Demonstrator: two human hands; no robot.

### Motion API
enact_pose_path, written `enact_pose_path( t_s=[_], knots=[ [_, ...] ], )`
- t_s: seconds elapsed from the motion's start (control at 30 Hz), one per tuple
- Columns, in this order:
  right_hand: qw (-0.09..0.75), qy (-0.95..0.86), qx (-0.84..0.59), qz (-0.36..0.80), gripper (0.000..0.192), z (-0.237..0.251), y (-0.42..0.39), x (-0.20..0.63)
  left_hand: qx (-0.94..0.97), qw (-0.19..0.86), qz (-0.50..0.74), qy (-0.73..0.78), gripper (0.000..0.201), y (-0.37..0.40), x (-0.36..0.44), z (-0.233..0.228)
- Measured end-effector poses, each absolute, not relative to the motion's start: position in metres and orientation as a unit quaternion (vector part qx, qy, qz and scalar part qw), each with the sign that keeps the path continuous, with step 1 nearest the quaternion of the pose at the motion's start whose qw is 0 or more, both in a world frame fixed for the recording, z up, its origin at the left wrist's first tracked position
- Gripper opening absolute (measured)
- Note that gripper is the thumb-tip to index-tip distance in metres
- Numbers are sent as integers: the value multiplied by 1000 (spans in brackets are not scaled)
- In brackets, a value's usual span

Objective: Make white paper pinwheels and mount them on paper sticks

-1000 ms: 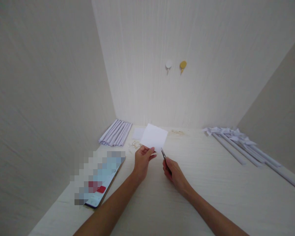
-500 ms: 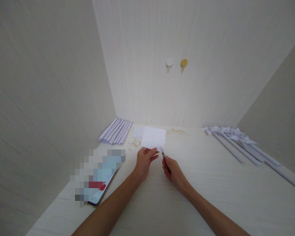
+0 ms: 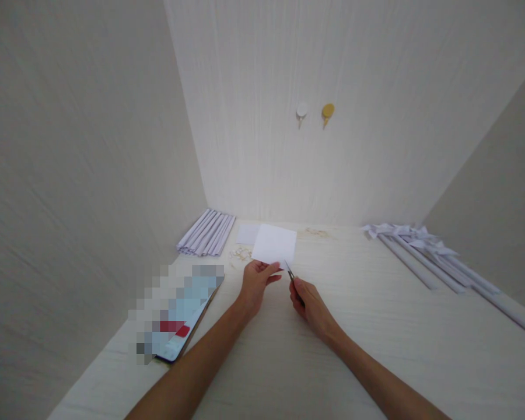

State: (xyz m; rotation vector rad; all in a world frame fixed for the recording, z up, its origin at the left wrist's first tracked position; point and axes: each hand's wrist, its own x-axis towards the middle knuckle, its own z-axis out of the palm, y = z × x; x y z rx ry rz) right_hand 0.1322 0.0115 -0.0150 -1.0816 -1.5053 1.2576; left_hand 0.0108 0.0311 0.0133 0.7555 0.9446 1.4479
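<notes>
A square sheet of white paper [image 3: 274, 244] is pinched at its near edge by my left hand [image 3: 256, 282], thumb on top and fingers beneath. My right hand [image 3: 307, 300] is closed around a small pair of scissors [image 3: 292, 278]. The thin metal blades point up and left and meet the paper's near right corner. Whether the blades are parted is too small to tell. Behind the held sheet, to the left, another piece of white paper [image 3: 247, 234] lies on the table.
Rolled paper tubes [image 3: 207, 233] lie in a row at the back left. Longer tubes [image 3: 424, 262] with cut paper ends rest at the right. A phone [image 3: 192, 315], partly blurred out, lies left. Rubber bands [image 3: 241, 254] are near the paper. Two hooks [image 3: 328, 111] hang on the wall.
The held paper has tilted slightly, its right side a little higher. Both hands keep almost the same place and grip.
</notes>
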Motion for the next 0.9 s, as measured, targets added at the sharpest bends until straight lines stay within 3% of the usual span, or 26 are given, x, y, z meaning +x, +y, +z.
enact_pose_path(
  t_s=[0.9],
  knots=[
    [424, -644, -460, 440, 40, -9, 7, 131, 315, 581, 633, 403, 23, 30, 10, 14]
  ],
)
